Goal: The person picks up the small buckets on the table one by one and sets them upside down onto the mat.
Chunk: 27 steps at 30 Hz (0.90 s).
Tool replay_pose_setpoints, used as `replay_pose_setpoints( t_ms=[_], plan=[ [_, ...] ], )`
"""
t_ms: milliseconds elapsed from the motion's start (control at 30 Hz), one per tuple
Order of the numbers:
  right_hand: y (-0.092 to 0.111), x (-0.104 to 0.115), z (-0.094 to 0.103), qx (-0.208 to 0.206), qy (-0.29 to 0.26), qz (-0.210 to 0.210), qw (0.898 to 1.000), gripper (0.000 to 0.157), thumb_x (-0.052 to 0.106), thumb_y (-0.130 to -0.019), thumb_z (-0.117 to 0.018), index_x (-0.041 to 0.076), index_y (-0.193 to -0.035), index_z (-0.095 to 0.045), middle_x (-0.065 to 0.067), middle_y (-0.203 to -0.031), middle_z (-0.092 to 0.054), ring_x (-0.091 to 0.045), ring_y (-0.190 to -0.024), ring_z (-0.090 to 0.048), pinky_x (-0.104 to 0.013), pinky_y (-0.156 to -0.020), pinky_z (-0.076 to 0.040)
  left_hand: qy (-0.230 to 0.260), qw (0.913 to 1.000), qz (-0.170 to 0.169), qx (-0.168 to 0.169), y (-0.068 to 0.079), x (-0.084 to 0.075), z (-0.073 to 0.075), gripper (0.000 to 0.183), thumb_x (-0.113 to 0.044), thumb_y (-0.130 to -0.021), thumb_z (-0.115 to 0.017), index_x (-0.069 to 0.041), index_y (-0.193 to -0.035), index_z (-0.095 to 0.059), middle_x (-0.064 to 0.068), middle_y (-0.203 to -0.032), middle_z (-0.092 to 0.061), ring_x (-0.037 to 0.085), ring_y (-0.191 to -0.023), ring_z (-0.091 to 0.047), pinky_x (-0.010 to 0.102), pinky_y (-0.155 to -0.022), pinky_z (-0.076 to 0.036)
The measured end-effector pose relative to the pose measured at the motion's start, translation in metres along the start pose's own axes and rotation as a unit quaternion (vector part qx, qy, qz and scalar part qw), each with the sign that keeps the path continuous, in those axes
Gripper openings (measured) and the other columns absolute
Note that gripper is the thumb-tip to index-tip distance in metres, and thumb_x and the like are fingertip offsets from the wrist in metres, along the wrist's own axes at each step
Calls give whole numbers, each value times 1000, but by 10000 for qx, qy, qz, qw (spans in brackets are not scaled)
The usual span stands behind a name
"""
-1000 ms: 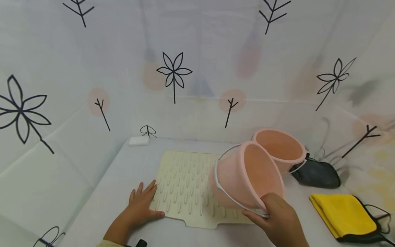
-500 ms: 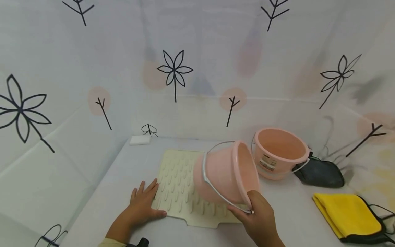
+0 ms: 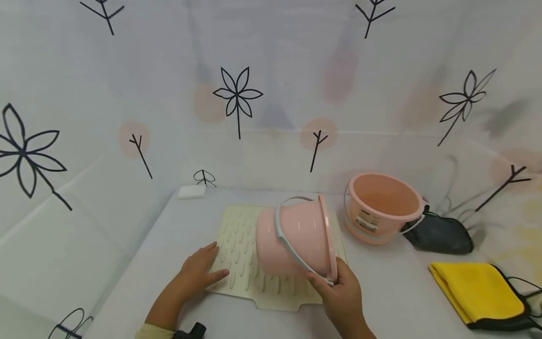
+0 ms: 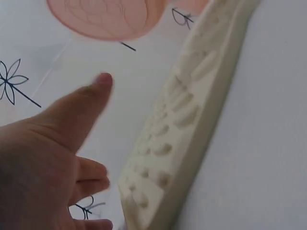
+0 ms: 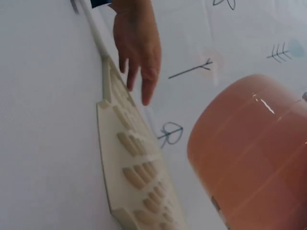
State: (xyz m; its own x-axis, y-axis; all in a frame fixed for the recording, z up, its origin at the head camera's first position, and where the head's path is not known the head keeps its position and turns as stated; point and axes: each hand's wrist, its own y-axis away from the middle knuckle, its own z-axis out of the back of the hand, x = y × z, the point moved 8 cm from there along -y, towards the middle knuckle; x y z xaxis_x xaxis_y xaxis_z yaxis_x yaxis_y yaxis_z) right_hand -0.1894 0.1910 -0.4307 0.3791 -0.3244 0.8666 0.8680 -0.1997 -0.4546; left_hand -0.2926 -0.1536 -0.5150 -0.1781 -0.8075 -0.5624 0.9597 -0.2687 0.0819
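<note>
My right hand (image 3: 340, 294) grips the rim of a pink bucket (image 3: 288, 238) with a grey bail handle, its thumb by the handle's end. The bucket is tipped on its side, mouth to the right, above a cream board (image 3: 245, 287) with rows of raised bumps. In the right wrist view the bucket (image 5: 254, 158) hangs apart from the board (image 5: 112, 163). My left hand (image 3: 199, 273) is at the board's left edge, fingers spread. In the left wrist view that hand (image 4: 43, 148) has its thumb extended, apart from the board (image 4: 168, 134).
A second pink bucket (image 3: 381, 207) stands upright at the back right, beside a dark pouch (image 3: 440, 233). A folded yellow cloth (image 3: 478, 294) with black trim lies on the right. One small white block (image 3: 192, 191) sits at the back left, near the patterned wall covering.
The right hand has carried the bucket left over the board and turned its mouth rightward, uncovering the second bucket's label. My left hand has shifted slightly, its thumb farther up the board's edge.
</note>
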Motion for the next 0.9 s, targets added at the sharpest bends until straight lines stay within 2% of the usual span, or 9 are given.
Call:
replay_pose_setpoints(
  t_ms=[67,167,300,467,567,667,767,833,900],
  plan=[
    [1,-4,-3,-2,-212,-301,9993,28,-2,-87,-81,1,-112,-67,-2,-100,-72,-13,-76,-66,-24,-71,-59,392,9988,-282,-95,-2,-10,5,99,-55,-90,-77,-2,-162,-35,18,-170,-31,47,-156,-26,70,-121,-22],
    [3,-11,-9,58,-483,-680,9965,28,0,-91,-78,2,-116,-66,-5,-103,-71,-16,-80,-66,-24,-74,-59,1127,9903,-792,-184,-5,-27,12,108,-63,-86,-78,-15,-168,-24,13,-173,-25,43,-159,-23,70,-121,-25],
    [3,-19,-14,140,-696,-972,9927,30,2,-94,-75,2,-122,-65,-7,-110,-71,-17,-95,-69,-23,-81,-59,2110,9665,-1444,-219,-5,-54,17,116,-83,-77,-70,-36,-168,-16,6,-176,-17,45,-159,-18,74,-118,-26],
    [4,-27,-19,225,-1007,-1138,9881,29,1,-97,-71,2,-125,-63,-10,-112,-70,-17,-96,-68,-24,-80,-58,2943,9344,-2006,-88,-9,-89,15,118,-86,-75,-68,-42,-167,-9,2,-177,-6,45,-161,-11,71,-118,-30],
    [4,-31,-22,293,-1222,-1189,9849,30,0,-98,-69,1,-128,-62,-11,-114,-70,-15,-96,-67,-24,-80,-58,3244,9225,-2089,76,-13,-103,9,122,-84,-73,-72,-45,-167,-4,-4,-177,-2,43,-162,-8,68,-118,-33],
    [5,-34,-24,316,-1263,-1230,9838,33,0,-98,-69,1,-130,-61,-10,-115,-70,-14,-98,-66,-24,-81,-57,3305,9203,-2087,173,-19,-112,1,125,-85,-72,-73,-47,-166,0,-6,-177,1,42,-162,-7,66,-117,-36],
    [5,-37,-23,289,-1203,-1264,9842,36,1,-97,-70,2,-132,-61,-8,-117,-71,-13,-100,-66,-23,-82,-56,3366,9184,-2069,221,-26,-119,-4,125,-85,-72,-73,-48,-165,2,-2,-177,0,41,-162,-10,66,-114,-40],
    [4,-39,-23,314,-1191,-1280,9841,38,1,-97,-70,2,-133,-60,-8,-119,-70,-13,-102,-65,-23,-83,-56,3501,9139,-2037,286,-30,-122,-7,125,-85,-72,-73,-49,-165,2,1,-177,-3,44,-159,-20,66,-110,-44],
    [5,-41,-24,373,-1174,-1312,9837,38,0,-96,-70,2,-133,-60,-8,-118,-70,-12,-100,-65,-23,-82,-56,3670,9079,-1990,369,-33,-123,-10,125,-86,-71,-73,-49,-165,1,1,-177,-3,44,-158,-23,63,-107,-48]
  ],
)
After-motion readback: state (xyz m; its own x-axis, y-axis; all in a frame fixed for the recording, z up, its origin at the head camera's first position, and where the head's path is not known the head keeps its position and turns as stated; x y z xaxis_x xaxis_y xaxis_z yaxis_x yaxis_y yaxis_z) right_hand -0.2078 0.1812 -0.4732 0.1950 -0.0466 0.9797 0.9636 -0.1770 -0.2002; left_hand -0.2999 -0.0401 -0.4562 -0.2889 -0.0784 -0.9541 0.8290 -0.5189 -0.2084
